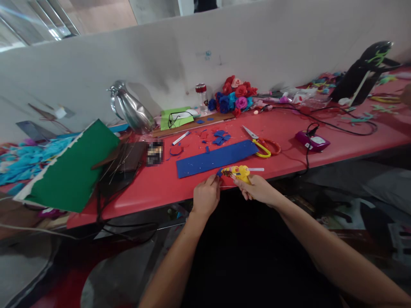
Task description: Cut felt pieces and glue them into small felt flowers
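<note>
My right hand [255,187] is wrapped round the handle of a yellow hot glue gun [242,172]. A clear glue stick [257,170] pokes out of its back, and its nozzle points left. Pinched in the fingers of my left hand [207,194] is a small blue piece [219,173], right at the nozzle. A thin stem-like line [227,186] runs between my hands; which hand holds it I cannot tell. Just beyond lies a flat blue foam strip [215,159], with yellow-and-red-handled scissors [263,146] touching its right end.
Blue petal-shaped cutouts [221,137] and a white marker [181,138] lie on the red table [150,184]. A steel jug [131,109], a jar [201,94] and artificial roses [236,95] stand along the wall. A green sheet [72,171] is left; a purple power socket [312,140] with cables is right.
</note>
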Motion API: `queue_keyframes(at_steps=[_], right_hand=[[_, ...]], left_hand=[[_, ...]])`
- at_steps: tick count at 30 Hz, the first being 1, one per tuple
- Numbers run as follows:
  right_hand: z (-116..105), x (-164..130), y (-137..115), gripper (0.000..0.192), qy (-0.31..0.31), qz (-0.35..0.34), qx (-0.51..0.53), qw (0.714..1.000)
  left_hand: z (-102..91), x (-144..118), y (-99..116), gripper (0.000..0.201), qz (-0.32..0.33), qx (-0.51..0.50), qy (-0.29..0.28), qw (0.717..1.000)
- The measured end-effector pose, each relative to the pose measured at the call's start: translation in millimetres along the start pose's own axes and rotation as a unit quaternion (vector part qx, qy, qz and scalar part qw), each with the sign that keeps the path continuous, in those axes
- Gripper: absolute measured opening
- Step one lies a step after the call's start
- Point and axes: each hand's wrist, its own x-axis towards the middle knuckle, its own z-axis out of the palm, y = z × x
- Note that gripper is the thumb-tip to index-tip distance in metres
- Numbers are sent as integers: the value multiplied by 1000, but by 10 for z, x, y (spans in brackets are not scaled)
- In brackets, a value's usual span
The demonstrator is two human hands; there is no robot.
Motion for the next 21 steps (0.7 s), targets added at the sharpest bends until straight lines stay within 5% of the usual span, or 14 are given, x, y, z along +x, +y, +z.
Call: queue_keyframes(at_steps=[12,18,21], right_hand=[[-183,-84,97,51,-8,-2,-25,1000],[-754,182,137,41,174,13,-94,980],[-1138,528,180,40,274,74,-283,916]], left_hand=[[53,-6,-15,31,6,-9,43,999],[66,-6,-31,31,6,-9,61,998],[70,-6,-31,31,4,-11,67,998]])
